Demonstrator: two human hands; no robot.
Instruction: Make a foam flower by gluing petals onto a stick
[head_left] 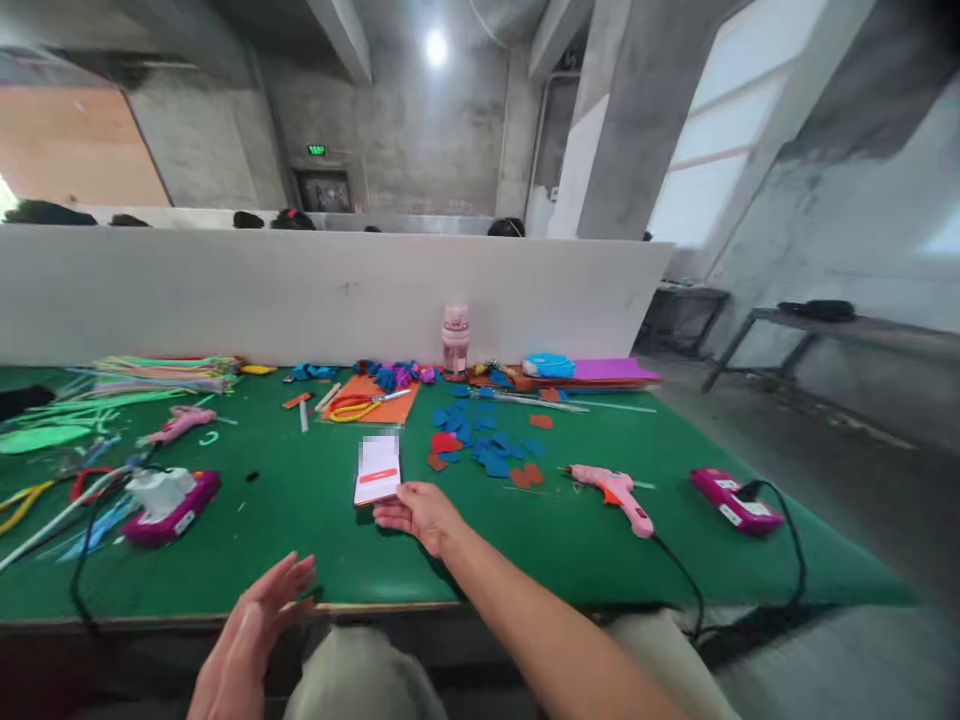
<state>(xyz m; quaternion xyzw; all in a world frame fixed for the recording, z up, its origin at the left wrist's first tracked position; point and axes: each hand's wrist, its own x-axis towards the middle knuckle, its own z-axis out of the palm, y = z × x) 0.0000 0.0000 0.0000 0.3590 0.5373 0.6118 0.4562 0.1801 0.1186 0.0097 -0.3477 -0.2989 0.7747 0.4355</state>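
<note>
My right hand (pixel 420 513) reaches over the green table (pixel 315 545) and its fingertips touch the near edge of a phone (pixel 377 468) lying flat with its screen lit. The fingers are loosely curled, gripping nothing. At the table's near edge my left hand (pixel 251 625) hovers with fingers stretched out, empty. Blue and red felt cut-outs (pixel 484 445) lie just right of the phone. A pink glue gun (pixel 616 493) lies further right.
A second pink glue gun (pixel 178 423) and a magenta power strip (pixel 169 505) lie left. Another magenta power strip (pixel 735 498) lies right. Orange scissors (pixel 360 405), a pink bottle (pixel 455 338), pipe cleaners (pixel 161 375) and foam sheets (pixel 592 372) line a white partition (pixel 225 295).
</note>
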